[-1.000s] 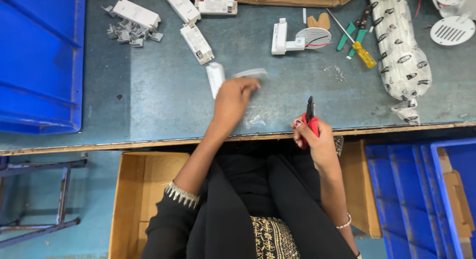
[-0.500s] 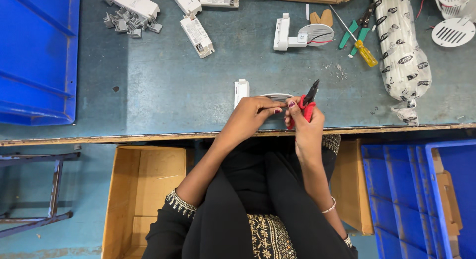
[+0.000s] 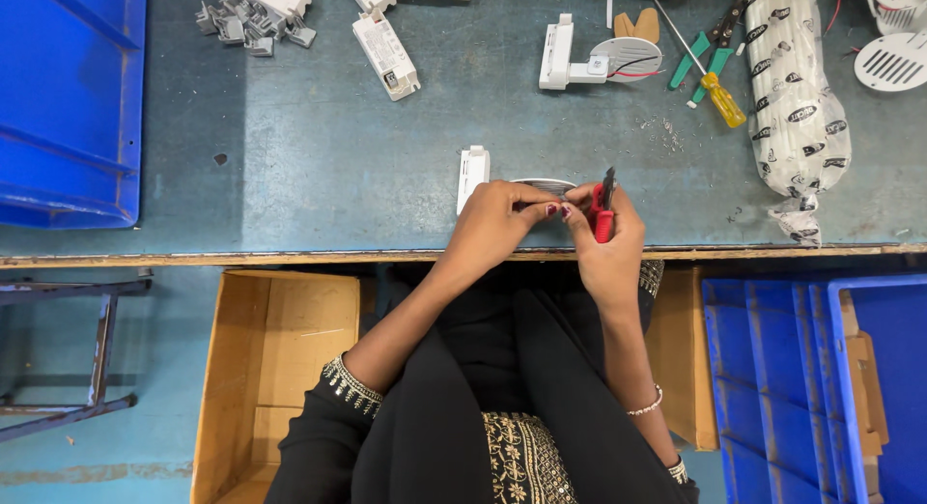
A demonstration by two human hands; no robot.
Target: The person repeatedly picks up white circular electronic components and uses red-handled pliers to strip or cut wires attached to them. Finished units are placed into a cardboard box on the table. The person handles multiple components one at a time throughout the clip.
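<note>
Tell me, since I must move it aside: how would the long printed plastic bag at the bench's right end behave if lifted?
The plastic bag would probably sag at both ends, its bulging film looking soft. It seems stuffed full, so perhaps heavy. The film may be slippery.

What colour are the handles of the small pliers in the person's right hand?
Red, with dark metal tips, on the pliers in the right hand; clearest in the head view.

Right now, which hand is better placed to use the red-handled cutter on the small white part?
Right: the right hand already grips the red-handled cutter; the left hand steadies the white part.
</note>
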